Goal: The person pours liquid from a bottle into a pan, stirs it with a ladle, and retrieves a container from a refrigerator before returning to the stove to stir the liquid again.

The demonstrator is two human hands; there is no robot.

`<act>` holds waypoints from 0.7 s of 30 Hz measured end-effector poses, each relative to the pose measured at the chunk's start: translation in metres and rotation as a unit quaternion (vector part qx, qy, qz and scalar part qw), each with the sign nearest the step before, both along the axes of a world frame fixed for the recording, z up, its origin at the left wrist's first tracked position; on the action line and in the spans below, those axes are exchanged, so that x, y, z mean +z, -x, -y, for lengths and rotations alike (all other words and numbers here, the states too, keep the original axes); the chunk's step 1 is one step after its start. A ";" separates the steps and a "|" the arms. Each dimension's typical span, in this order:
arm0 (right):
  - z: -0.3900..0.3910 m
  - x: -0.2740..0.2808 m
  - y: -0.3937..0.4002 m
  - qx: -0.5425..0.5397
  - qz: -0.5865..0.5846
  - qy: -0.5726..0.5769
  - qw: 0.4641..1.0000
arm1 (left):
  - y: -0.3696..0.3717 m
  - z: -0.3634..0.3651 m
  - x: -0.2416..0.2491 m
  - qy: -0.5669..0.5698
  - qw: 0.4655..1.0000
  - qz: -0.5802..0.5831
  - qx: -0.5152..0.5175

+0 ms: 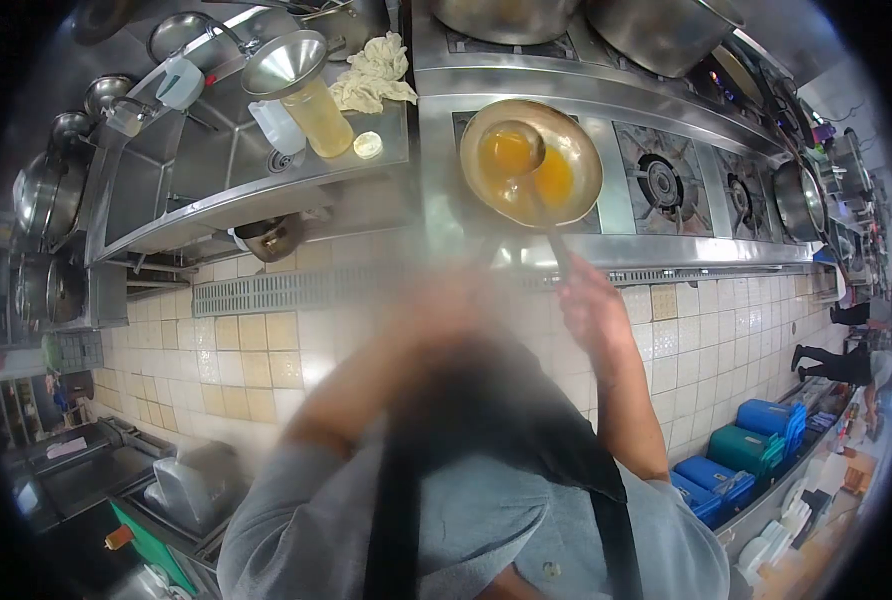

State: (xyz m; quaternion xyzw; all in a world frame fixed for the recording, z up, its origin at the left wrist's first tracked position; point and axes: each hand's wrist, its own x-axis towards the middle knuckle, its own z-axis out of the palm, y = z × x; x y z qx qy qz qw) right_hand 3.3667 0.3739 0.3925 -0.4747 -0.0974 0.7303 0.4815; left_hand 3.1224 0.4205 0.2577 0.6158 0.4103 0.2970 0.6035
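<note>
Dark apron (pixel 486 420), bottom centre; right hand (pixel 594 308) gripping ladle (pixel 558 248); left hand (pixel 448 305) blurred, grip unclear; yellow liquid (pixel 556 182) already in upper-centre pan (pixel 572 142), seemingly unset.

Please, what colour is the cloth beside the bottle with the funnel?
The cloth is cream or off-white, seen in the head view.

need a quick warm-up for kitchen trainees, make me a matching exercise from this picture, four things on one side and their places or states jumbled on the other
Things
1. funnel
2. cloth
3. pan
4. right hand

Places and states
A. on the stove, with yellow-orange liquid inside
B. closed around the handle of the ladle
C. set in the top of a bottle
D. crumpled, behind the bottle

Right pairs: 1-C, 2-D, 3-A, 4-B
</note>
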 end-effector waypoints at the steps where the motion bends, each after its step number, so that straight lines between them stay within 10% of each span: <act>1: 0.004 0.010 -0.005 0.010 -0.071 -0.004 0.997 | -0.001 0.001 0.010 -0.010 1.000 -0.003 -0.003; 6: 0.036 0.035 -0.014 0.008 -0.048 0.011 0.999 | -0.001 0.002 0.014 0.052 0.999 0.012 0.004; 13: 0.054 0.040 -0.017 0.065 0.305 -0.072 0.948 | -0.001 0.002 -0.013 0.006 1.000 -0.008 -0.005; 21: 0.026 -0.025 -0.032 0.175 0.672 -0.212 0.688 | -0.002 0.003 -0.023 0.053 0.998 0.029 0.013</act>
